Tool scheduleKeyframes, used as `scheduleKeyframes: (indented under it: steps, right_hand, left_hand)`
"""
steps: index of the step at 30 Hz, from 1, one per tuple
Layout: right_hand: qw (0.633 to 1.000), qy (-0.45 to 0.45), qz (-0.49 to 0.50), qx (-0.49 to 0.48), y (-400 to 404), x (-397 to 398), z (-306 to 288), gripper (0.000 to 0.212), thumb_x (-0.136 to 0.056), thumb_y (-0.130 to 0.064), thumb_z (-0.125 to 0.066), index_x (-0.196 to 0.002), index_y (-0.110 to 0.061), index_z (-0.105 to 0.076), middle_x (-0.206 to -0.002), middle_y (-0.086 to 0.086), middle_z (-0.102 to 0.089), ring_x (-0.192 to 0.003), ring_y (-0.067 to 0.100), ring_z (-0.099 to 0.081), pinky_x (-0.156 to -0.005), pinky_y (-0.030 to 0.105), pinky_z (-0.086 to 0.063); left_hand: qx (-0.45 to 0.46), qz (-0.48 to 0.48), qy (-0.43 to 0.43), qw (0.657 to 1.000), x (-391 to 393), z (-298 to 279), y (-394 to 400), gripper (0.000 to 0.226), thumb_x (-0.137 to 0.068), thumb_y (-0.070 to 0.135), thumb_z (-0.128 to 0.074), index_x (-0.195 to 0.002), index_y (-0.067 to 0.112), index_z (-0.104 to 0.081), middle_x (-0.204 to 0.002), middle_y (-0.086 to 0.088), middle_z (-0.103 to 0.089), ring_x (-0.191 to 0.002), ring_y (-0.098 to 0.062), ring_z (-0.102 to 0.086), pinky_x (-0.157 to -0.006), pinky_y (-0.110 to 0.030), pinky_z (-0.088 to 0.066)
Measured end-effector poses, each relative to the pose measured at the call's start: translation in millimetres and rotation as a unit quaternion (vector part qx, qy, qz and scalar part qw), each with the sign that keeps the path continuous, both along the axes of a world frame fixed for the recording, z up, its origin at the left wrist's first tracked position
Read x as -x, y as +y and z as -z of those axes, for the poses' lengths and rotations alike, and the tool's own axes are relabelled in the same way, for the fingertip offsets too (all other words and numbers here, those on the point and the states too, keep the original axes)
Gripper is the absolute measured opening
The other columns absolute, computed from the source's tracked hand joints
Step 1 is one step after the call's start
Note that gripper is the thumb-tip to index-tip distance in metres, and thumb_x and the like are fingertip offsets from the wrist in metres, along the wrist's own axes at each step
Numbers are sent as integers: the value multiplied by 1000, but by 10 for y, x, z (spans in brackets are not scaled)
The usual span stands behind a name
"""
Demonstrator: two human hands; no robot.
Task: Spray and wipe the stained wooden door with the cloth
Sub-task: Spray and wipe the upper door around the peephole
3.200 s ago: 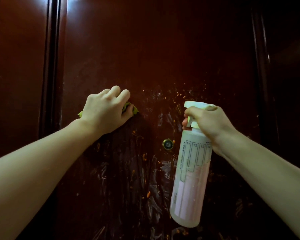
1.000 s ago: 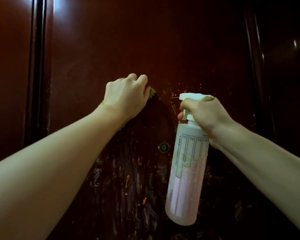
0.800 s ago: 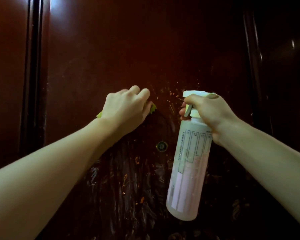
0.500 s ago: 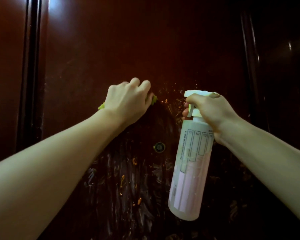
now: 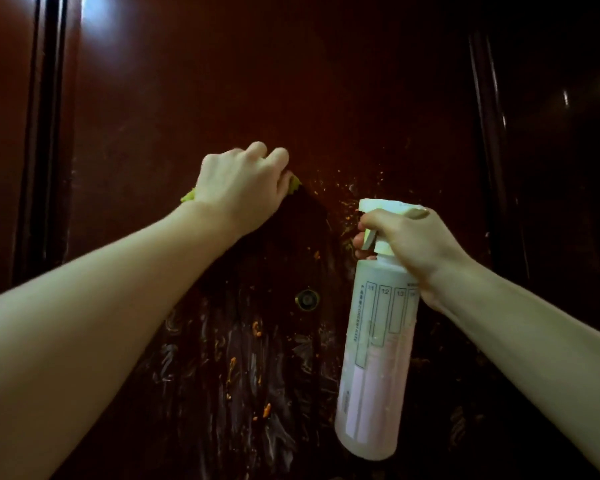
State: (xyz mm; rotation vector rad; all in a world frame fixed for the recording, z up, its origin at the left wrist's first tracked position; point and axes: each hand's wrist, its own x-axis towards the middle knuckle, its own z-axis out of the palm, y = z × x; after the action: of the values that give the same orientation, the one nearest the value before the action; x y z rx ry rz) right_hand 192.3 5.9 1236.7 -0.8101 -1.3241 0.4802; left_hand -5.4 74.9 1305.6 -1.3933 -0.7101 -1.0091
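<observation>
Left hand [image 5: 243,188] slid up | grips 1 cloth [image 5: 293,183] | right hand [image 5: 416,244] grips 1 bottle [image 5: 374,358]

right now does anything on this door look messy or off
Yes: the door is smeared with whitish streaks and orange specks below and around the peephole, so that lower patch looks unwiped.

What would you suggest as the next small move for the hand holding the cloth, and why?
Probably sweep the left hand and its green cloth rightward and down the door: orange specks sit just right of it, with more orange bits and white smears below the peephole. The right hand holds the spray bottle ready.
</observation>
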Motion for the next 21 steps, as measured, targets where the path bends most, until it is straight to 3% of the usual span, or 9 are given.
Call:
scheduleKeyframes:
  steps: [2,4,8,10,14,17,21]
  right_hand:
    - [1000,-1,1,1,15,4,-11,8,-87,-13,-64,-93,-9,-66,-72,6,-71,-66,16,-66,-63,30,-55]
    - [1000,-15,9,4,16,13,-10,5,-85,-13,-63,-88,-9,-65,-70,6,-70,-64,18,-65,-63,32,-54]
    - [1000,-19,5,7,-6,35,7,5,-84,-11,-62,-81,-8,-64,-68,9,-66,-63,22,-63,-61,32,-53]
    - [1000,-3,-9,10,-3,38,-12,5,-85,-11,-63,-88,-7,-65,-70,8,-67,-65,20,-64,-62,31,-54]
    - [1000,-14,0,15,22,21,-45,10,-85,-14,-64,-93,-9,-66,-71,6,-72,-64,17,-66,-63,32,-53]
    - [999,-35,7,19,31,30,-21,6,-84,-13,-63,-84,-9,-66,-68,7,-69,-62,19,-64,-63,33,-53]
    - [999,-16,-11,33,62,43,25,16,-84,-15,-65,-97,-6,-67,-71,8,-71,-66,20,-67,-65,33,-56]
  left_hand:
    - [6,7,5,1000,-68,43,20,29,-100,38,-38,-104,15,-55,-87,-4,-55,-76,-32,-62,-54,-33,-33]
    - [24,21,75,997,-140,299,22,26,-97,38,-41,-102,16,-55,-91,-4,-58,-74,-29,-62,-52,-31,-33]
    - [53,25,160,985,-105,624,38,22,-96,35,-48,-93,16,-58,-77,-1,-55,-58,-21,-57,-44,-24,-27]
    - [41,14,137,990,-95,450,45,25,-97,39,-45,-97,17,-56,-82,-2,-57,-64,-24,-61,-47,-26,-29]
    - [4,13,-16,1000,-187,59,49,30,-100,39,-39,-103,14,-56,-82,0,-49,-72,-27,-60,-52,-31,-30]
    - [6,29,6,1000,-243,146,72,27,-99,36,-41,-99,13,-56,-80,0,-48,-68,-26,-58,-50,-29,-28]
    - [18,40,43,998,-159,363,74,22,-97,34,-48,-94,13,-56,-76,3,-43,-63,-23,-56,-48,-26,-25]
